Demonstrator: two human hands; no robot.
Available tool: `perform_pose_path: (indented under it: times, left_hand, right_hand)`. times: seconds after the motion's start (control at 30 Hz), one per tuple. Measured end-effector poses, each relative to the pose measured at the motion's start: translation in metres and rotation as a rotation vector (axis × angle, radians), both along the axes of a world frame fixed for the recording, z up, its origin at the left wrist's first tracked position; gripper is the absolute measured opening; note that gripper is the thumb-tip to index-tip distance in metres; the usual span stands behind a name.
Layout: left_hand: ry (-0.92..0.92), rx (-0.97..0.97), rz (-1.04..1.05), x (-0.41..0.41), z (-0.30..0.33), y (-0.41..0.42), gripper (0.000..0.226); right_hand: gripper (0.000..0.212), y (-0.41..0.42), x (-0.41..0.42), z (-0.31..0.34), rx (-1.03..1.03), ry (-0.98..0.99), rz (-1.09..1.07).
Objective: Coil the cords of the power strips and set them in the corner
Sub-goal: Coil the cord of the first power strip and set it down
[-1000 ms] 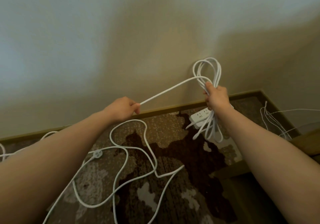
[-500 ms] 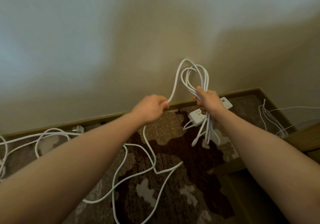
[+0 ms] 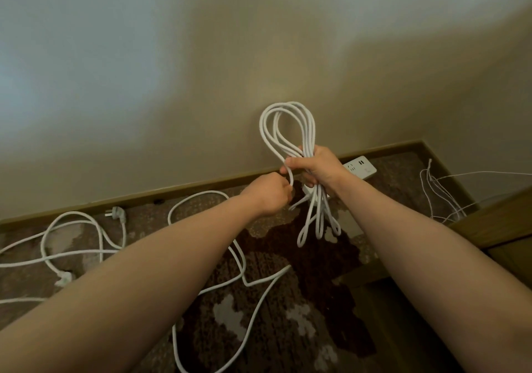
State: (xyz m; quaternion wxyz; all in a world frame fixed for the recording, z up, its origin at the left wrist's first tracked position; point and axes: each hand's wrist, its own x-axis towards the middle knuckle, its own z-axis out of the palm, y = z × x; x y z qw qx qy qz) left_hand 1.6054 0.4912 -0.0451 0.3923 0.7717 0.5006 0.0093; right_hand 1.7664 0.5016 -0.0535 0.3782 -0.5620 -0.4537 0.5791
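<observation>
My right hand [image 3: 318, 168] grips a bundle of white cord loops [image 3: 288, 130] at its middle; loops stand above the fist and hang below it. Just left of it, my left hand [image 3: 269, 195] pinches the same white cord where it feeds into the bundle. The loose rest of the cord [image 3: 244, 274] trails over the patterned carpet below my arms. A white power strip [image 3: 361, 166] lies on the carpet by the baseboard, partly hidden behind my right hand.
Another white cord with a plug [image 3: 119, 214] lies in loops at the left along the baseboard [image 3: 172, 192]. Thin white wires [image 3: 437, 194] sit in the corner at the right. A wooden furniture edge [image 3: 495, 222] juts in at the lower right.
My left hand has moved right, bringing the cord up to the bundle in my right hand. One more loop has formed in the bundle.
</observation>
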Motion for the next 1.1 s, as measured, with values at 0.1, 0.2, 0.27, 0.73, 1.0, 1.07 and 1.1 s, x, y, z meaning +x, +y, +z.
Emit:
perform_pose_path:
  times: [0.1,0.2,0.27,0.73,1.0,1.07,1.1]
  left_hand:
    - [-0.009,-0.011,-0.003,-0.002,-0.004,0.001,0.036]
    - [-0.066,0.002,0.042,-0.002,-0.011,-0.001,0.036]
    - [-0.114,0.009,0.081,0.0,-0.014,-0.004,0.038]
    - [-0.152,-0.073,0.036,-0.027,-0.023,-0.009,0.028]
    - [-0.139,-0.011,-0.04,-0.034,-0.032,-0.014,0.027]
    - [-0.144,-0.012,-0.035,-0.035,-0.034,-0.015,0.035]
    - [-0.154,-0.025,-0.029,-0.036,-0.035,-0.015,0.036]
  right_hand:
    - [0.023,0.0,-0.001,0.003,0.002,-0.029,0.017]
    - [0.019,0.0,-0.003,0.004,0.009,-0.095,0.052]
    - [0.016,0.001,-0.004,0.006,0.019,-0.136,0.085]
    - [0.03,0.005,0.0,0.007,0.105,-0.453,-0.168]
    - [0.018,0.004,-0.006,0.01,-0.014,-0.16,-0.06]
    - [0.017,0.002,-0.01,0.009,-0.015,0.036,-0.084]
    - [0.015,0.001,-0.011,0.008,-0.011,0.094,-0.107]
